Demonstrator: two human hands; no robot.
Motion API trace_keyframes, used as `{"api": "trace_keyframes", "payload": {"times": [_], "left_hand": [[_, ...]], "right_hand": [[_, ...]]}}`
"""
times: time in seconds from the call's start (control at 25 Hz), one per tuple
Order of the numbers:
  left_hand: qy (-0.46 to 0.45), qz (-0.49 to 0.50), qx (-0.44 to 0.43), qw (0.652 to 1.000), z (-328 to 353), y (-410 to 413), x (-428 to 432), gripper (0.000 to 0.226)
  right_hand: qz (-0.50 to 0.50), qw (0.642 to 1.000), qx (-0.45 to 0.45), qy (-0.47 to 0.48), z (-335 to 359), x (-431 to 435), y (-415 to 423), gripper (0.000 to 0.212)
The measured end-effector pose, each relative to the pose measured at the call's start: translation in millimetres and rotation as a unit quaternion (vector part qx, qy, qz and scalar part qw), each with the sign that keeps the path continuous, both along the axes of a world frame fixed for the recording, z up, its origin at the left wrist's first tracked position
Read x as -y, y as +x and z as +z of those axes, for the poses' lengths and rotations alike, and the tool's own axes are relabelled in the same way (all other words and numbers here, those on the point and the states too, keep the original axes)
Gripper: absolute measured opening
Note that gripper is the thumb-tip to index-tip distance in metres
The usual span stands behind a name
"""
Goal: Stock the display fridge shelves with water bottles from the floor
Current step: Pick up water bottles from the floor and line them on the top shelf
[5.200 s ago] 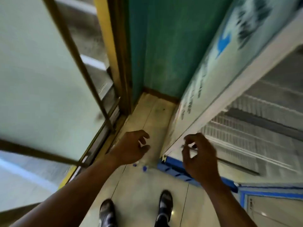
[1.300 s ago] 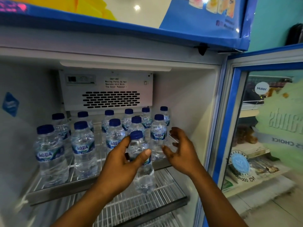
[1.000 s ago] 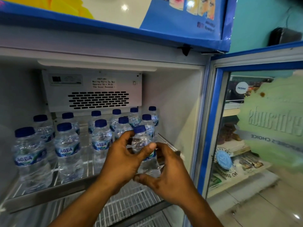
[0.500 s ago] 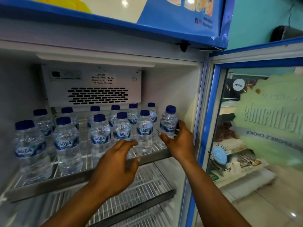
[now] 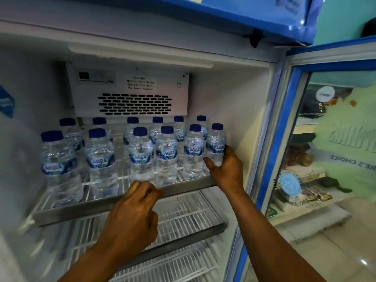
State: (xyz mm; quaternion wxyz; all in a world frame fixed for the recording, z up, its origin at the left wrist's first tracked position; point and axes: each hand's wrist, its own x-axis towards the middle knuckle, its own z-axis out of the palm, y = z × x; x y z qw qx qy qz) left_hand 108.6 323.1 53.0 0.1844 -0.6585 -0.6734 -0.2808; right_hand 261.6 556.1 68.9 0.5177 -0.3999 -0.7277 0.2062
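The open display fridge has a top wire shelf (image 5: 126, 202) carrying several small clear water bottles (image 5: 99, 159) with blue caps and blue labels, in two rows. My right hand (image 5: 225, 169) grips the lower body of the rightmost front bottle (image 5: 216, 141), which stands upright on the shelf by the right wall. My left hand (image 5: 132, 218) hangs in front of the shelf's front edge, fingers curled into a loose fist, holding nothing.
Below is a bare wire shelf (image 5: 183, 218), with another lower down. A white fan cover (image 5: 130, 92) fills the back wall. The glass fridge door (image 5: 333, 139) stands open on the right, stickers on it. Tiled floor (image 5: 333, 251) lies at lower right.
My left hand passed the bottle to my right hand, which carried it right and set it down at the shelf's right end. My left hand drew back and curled shut.
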Motion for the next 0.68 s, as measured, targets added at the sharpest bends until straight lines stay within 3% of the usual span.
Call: {"api": "trace_keyframes", "payload": {"times": [0.08,0.16,0.28,0.4,0.52,0.68], "left_hand": [[-0.010,0.004,0.028,1.000,-22,-7,23,0.046],[-0.039,0.037,0.053,0.997,-53,-20,50,0.044],[-0.086,0.078,0.099,0.988,-100,-45,96,0.041],[-0.146,0.141,0.164,0.965,-157,-67,170,0.042],[-0.219,0.235,0.267,0.909,-229,-82,262,0.042],[-0.268,0.377,0.414,0.784,-333,-93,382,0.044]], "right_hand": [[-0.051,0.997,-0.033,0.051,-14,26,-3,0.057],[-0.043,0.987,-0.066,0.141,-36,78,-16,0.039],[0.148,0.976,0.009,0.163,-88,172,-50,0.015],[0.326,0.924,0.173,0.103,-161,259,-100,0.006],[0.413,0.852,0.322,0.002,-238,332,-144,0.003],[0.470,0.729,0.480,-0.128,-329,428,-189,0.013]]}}
